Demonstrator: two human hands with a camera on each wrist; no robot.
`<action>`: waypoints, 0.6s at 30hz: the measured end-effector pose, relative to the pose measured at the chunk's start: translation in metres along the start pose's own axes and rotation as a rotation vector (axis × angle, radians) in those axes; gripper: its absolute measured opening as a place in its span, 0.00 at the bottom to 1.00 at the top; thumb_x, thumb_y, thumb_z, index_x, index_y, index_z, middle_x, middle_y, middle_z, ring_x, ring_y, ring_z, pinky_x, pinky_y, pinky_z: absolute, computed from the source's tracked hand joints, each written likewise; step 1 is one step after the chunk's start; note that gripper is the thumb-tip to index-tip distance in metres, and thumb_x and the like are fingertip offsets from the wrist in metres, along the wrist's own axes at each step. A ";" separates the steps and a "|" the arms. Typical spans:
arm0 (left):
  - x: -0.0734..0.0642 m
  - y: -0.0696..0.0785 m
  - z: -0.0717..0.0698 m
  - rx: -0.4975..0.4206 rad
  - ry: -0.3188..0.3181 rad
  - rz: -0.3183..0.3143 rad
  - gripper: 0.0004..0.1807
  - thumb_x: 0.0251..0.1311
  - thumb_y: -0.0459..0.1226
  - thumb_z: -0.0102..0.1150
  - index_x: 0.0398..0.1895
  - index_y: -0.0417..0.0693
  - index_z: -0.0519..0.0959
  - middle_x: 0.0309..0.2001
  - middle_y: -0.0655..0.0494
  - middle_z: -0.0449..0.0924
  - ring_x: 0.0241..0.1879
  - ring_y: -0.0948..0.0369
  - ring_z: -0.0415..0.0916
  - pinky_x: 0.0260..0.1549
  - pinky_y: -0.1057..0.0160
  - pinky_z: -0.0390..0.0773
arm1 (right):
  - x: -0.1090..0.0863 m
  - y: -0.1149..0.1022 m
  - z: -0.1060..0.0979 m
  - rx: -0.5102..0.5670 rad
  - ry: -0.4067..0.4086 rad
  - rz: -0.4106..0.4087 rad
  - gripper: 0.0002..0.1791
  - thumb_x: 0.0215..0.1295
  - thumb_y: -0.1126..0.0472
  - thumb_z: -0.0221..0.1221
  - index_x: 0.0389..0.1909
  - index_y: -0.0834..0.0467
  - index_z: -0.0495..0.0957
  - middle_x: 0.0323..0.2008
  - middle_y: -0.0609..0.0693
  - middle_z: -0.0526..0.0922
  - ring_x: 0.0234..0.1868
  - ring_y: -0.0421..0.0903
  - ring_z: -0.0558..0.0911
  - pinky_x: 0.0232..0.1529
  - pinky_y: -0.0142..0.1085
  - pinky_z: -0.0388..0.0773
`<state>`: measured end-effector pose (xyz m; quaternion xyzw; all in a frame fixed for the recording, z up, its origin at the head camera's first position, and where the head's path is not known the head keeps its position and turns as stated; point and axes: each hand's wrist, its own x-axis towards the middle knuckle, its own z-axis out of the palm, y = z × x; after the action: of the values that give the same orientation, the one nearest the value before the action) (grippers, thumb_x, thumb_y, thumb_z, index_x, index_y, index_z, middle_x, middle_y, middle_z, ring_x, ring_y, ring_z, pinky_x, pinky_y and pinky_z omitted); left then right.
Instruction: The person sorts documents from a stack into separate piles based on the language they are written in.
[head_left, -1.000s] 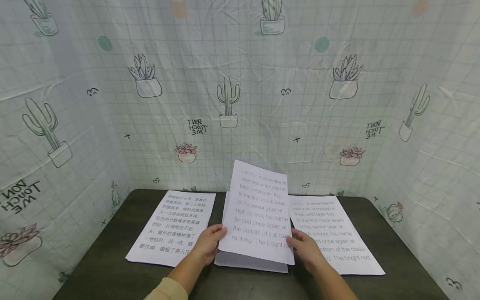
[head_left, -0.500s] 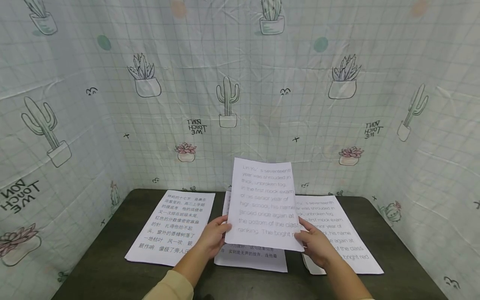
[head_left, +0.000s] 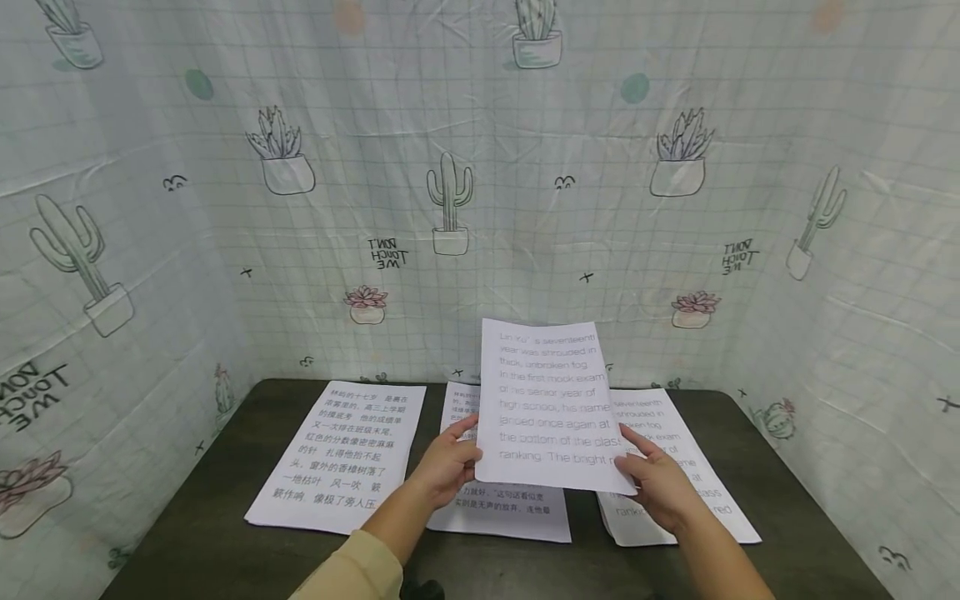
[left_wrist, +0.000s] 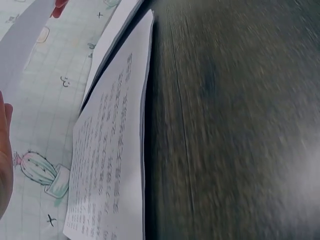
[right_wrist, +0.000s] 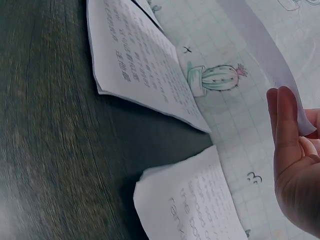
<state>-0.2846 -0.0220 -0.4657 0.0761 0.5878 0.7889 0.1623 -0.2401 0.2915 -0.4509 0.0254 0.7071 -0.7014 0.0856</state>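
A white sheet of paper [head_left: 551,408] printed with large English text is held up and tilted toward me, above the table. My left hand [head_left: 448,462] pinches its lower left edge. At the lower right edge, my right hand [head_left: 660,482] pinches it between thumb and fingers; the right wrist view shows the fingers [right_wrist: 287,120] behind the bent sheet. Under it lies the middle paper stack [head_left: 506,521] with Chinese text, partly covered. The right paper stack [head_left: 723,521], in English, is partly hidden by the sheet and my right hand.
The left paper stack [head_left: 337,458], with Chinese text, lies on the dark wooden table [head_left: 195,542]. A grid-patterned curtain [head_left: 517,250] with cactus drawings stands behind and on both sides. A small dark object [head_left: 422,590] shows at the bottom edge.
Both hands have raised the sheet off the middle stack and moved it right, over the gap toward the right stack. Chinese text on the middle stack has come into view.
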 end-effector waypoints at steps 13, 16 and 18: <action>0.009 -0.003 0.032 -0.013 -0.043 -0.009 0.41 0.52 0.22 0.46 0.75 0.41 0.57 0.39 0.54 0.85 0.26 0.68 0.72 0.30 0.70 0.79 | -0.011 -0.003 -0.032 -0.007 0.015 -0.010 0.39 0.74 0.67 0.44 0.78 0.59 0.34 0.41 0.29 0.80 0.43 0.32 0.82 0.43 0.34 0.82; 0.010 -0.004 0.040 -0.013 -0.059 -0.006 0.41 0.53 0.22 0.47 0.75 0.41 0.56 0.47 0.46 0.85 0.30 0.67 0.76 0.32 0.69 0.80 | -0.015 -0.005 -0.040 -0.006 0.023 -0.001 0.40 0.74 0.66 0.45 0.78 0.58 0.34 0.41 0.29 0.80 0.43 0.33 0.82 0.42 0.35 0.83; 0.012 -0.005 0.045 -0.015 -0.068 -0.008 0.41 0.52 0.22 0.47 0.75 0.41 0.57 0.51 0.42 0.83 0.32 0.66 0.78 0.33 0.68 0.80 | -0.018 -0.006 -0.045 -0.001 0.023 0.002 0.40 0.74 0.66 0.46 0.78 0.59 0.32 0.41 0.29 0.79 0.43 0.33 0.82 0.42 0.35 0.83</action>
<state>-0.2809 0.0243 -0.4581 0.0992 0.5766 0.7894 0.1858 -0.2272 0.3378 -0.4426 0.0339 0.7085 -0.7005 0.0780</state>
